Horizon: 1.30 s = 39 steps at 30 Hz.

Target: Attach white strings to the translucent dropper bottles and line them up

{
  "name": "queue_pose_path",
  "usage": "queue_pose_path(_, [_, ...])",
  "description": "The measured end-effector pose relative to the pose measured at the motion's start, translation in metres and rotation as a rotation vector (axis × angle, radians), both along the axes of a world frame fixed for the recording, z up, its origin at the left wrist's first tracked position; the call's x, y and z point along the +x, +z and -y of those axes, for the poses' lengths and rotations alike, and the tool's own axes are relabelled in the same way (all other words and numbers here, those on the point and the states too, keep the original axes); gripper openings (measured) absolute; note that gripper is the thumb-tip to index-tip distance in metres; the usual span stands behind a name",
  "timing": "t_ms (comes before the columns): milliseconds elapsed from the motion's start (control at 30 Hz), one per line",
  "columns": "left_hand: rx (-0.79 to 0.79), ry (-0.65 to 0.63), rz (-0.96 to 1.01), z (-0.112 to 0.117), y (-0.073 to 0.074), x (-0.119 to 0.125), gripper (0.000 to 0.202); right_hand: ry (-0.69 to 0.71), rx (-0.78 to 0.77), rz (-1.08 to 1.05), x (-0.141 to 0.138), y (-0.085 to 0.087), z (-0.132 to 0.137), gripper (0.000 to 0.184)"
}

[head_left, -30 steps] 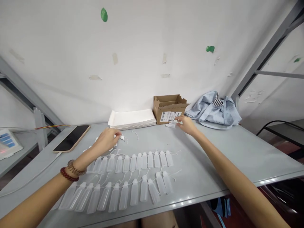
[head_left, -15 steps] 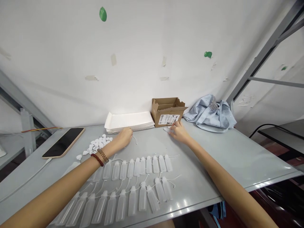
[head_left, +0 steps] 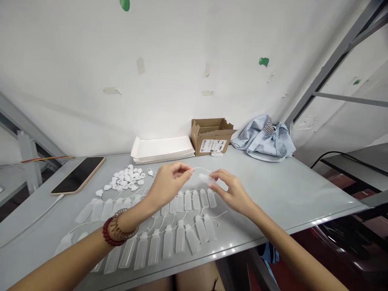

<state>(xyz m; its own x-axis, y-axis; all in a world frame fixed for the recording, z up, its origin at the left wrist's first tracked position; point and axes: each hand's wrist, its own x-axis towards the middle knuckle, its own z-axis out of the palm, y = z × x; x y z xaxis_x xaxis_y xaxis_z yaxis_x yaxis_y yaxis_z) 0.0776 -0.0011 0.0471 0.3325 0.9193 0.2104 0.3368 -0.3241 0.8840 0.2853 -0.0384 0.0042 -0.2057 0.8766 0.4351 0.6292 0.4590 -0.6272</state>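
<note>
My right hand (head_left: 232, 189) holds a small translucent plastic bottle (head_left: 205, 178) between thumb and fingers, tilted nearly flat above the table. A thin white string (head_left: 200, 168) arches from near the bottle to my left hand (head_left: 169, 181), whose thumb and forefinger pinch its end. Below my hands lie two rows of similar bottles, a far row (head_left: 196, 199) and a near row (head_left: 154, 247), with strings at their necks. My left forearm hides part of both rows. Left of my left hand is a pile of small white caps (head_left: 128, 178).
A stack of white trays (head_left: 163, 148) and an open cardboard box (head_left: 212, 139) stand against the wall. One small bottle (head_left: 216, 154) lies before the box. Light blue cloth (head_left: 263, 137) is at the right, a charging phone (head_left: 79, 174) at the left. The table's front edge (head_left: 242, 248) is near me.
Both hands have come back from the tray stack and box toward the middle, closer together. The bottle and string now show between them. The view has tilted slightly down.
</note>
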Motion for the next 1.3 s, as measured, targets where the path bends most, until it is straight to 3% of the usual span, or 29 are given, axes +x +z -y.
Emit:
queue_pose_path(267, [-0.113, -0.005, 0.196, 0.022, -0.008, 0.013, 0.027, -0.064, 0.097, -0.024, -0.015, -0.001, 0.014, 0.011])
queue_pose_path(600, [-0.178, 0.016, 0.161, 0.027, -0.002, 0.016, 0.026, -0.065, 0.198, -0.022, -0.019, -0.007, 0.022, 0.008])
queue_pose_path(1033, [-0.33, -0.09, 0.259, 0.017, -0.02, 0.014, 0.03, -0.074, -0.03, -0.247, -0.029, -0.007, 0.026, 0.011])
queue_pose_path(1167, [-0.242, -0.078, 0.155, 0.021, -0.016, 0.014, 0.034, -0.087, -0.073, -0.305, -0.031, -0.004, 0.028, 0.013])
queue_pose_path(1300, [0.068, -0.03, -0.014, 0.028, -0.018, 0.012, 0.041, -0.12, -0.133, -0.395, -0.031, -0.002, 0.03, 0.016])
